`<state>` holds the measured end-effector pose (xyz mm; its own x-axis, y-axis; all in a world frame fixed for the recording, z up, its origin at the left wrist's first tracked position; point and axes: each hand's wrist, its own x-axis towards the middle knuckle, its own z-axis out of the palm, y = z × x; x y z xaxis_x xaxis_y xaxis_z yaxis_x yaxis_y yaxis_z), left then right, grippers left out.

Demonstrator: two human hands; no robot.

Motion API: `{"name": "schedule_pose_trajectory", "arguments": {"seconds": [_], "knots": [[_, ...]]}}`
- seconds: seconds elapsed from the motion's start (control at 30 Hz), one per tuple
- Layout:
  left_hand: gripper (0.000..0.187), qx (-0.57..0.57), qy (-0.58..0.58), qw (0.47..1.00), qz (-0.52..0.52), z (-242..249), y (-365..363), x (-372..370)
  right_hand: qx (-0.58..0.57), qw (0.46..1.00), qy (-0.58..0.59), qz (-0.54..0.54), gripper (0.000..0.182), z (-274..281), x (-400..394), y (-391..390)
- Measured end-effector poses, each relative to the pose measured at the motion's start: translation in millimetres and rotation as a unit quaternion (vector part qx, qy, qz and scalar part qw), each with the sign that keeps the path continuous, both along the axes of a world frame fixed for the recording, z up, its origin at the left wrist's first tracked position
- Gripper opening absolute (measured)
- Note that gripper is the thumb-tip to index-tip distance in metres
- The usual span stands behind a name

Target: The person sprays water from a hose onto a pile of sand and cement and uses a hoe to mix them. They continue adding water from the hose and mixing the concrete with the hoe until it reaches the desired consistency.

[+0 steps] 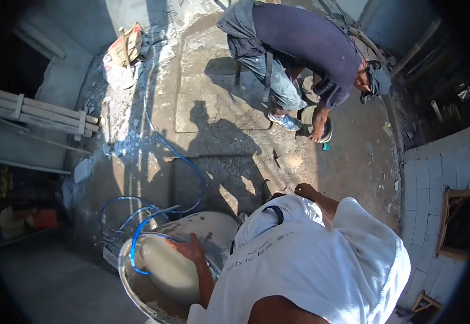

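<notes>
My left hand (189,250) is at the upper edge of a pale, rounded form (165,270) inside a large round metal-rimmed tub (125,270). Its fingers are stretched out and its thumb points up. A blue hose (134,245) bends over the tub's rim, its end hanging inside beside the pale form. My right hand (304,190) is in front of my white shirt, over the wet floor, small and dark in this view. Its fingers are hidden, and I cannot tell if it holds anything.
A person (305,43) bends low ahead on the right, one hand at a bucket (324,129). A torn sack (124,54) stands far left, near stacked poles (43,112). Coils of hose lie left of the tub. A shallow recess (213,178) marks the floor; a block wall (435,173) stands right.
</notes>
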<state>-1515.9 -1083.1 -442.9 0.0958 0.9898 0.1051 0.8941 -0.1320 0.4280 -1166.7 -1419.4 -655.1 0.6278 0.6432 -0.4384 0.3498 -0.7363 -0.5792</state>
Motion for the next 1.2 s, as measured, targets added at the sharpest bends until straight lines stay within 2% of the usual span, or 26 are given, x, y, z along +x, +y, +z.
{"name": "schedule_pose_trajectory", "arguments": {"seconds": [0.03,0.07,0.1,0.13,0.17,0.23,0.33,0.37,0.43,0.47,0.53,0.6,0.67,0.7,0.73,0.8,0.9,0.97,1.03,1.07,1.13,1.2], "knots": [[0.099,0.015,0.052,0.999,-0.003,-18,9,-11,-0.031,0.999,0.024,-0.019,0.029,-9,-3,-13],[0.097,-0.015,-0.184,0.98,-0.075,-24,13,-17,-0.088,0.995,0.024,-0.033,0.026,-17,-8,-27],[0.097,0.004,-0.11,0.989,-0.096,-39,21,-25,-0.132,0.985,0.082,-0.079,0.029,-46,-26,-67],[0.096,0.043,-0.038,0.995,-0.084,-47,26,-38,-0.15,0.985,0.076,-0.032,0.032,-99,-36,-99],[0.096,0.04,-0.034,0.995,-0.09,-48,26,-38,-0.189,0.974,0.114,-0.056,0.031,-92,-40,-118],[0.097,0.054,-0.144,0.978,-0.137,-43,26,-41,-0.239,0.956,0.15,-0.077,0.03,-73,-50,-145],[0.098,0.049,-0.124,0.984,-0.118,-50,28,-44,-0.257,0.948,0.167,-0.082,0.027,-57,-47,-161],[0.098,0.049,-0.117,0.986,-0.105,-44,24,-44,-0.255,0.948,0.171,-0.077,0.027,-54,-45,-160],[0.1,0.021,-0.008,0.998,-0.054,-29,18,-33,-0.244,0.952,0.176,-0.051,0.025,-54,-35,-150],[0.1,0.023,-0.004,0.999,-0.035,-30,17,-29,-0.239,0.954,0.18,-0.038,0.025,-51,-32,-141],[0.102,0.019,0.084,0.996,-0.014,-31,18,-29,-0.22,0.958,0.185,-0.005,0.023,-48,-25,-122],[0.103,0.0,0.093,0.996,0.007,-25,17,-29,-0.196,0.961,0.19,0.043,0.022,-51,-13,-106],[0.101,0.069,0.107,0.992,-0.011,-28,15,-27,-0.176,0.96,0.192,0.1,0.021,-48,-1,-88],[0.1,0.038,0.087,0.995,-0.001,-22,11,-25,-0.168,0.958,0.191,0.132,0.02,-46,6,-79],[0.1,0.039,0.087,0.995,0.015,-17,10,-19,-0.158,0.955,0.192,0.162,0.02,-42,14,-71],[0.098,0.055,0.095,0.994,-0.02,-11,9,-17,-0.144,0.946,0.187,0.222,0.019,-32,29,-58],[0.096,0.048,0.105,0.993,0.009,-12,8,-12,-0.123,0.938,0.155,0.286,0.017,-16,71,-28],[0.096,0.039,0.114,0.993,0.019,-13,11,-10,-0.128,0.956,0.172,0.198,0.031,3,114,18],[0.095,0.023,0.13,0.991,0.028,-10,9,-9,-0.11,0.976,0.159,0.1,0.037,11,141,61],[0.095,0.023,0.134,0.99,0.03,-6,9,-7,-0.055,0.991,0.076,0.092,0.038,-4,151,78],[0.095,0.02,0.139,0.989,0.038,-5,4,-8,0.074,0.996,0.035,0.047,0.043,5,158,127],[0.09,0.006,0.136,0.99,0.048,-8,4,-12,0.115,0.982,0.139,-0.052,0.047,32,151,181]]}}
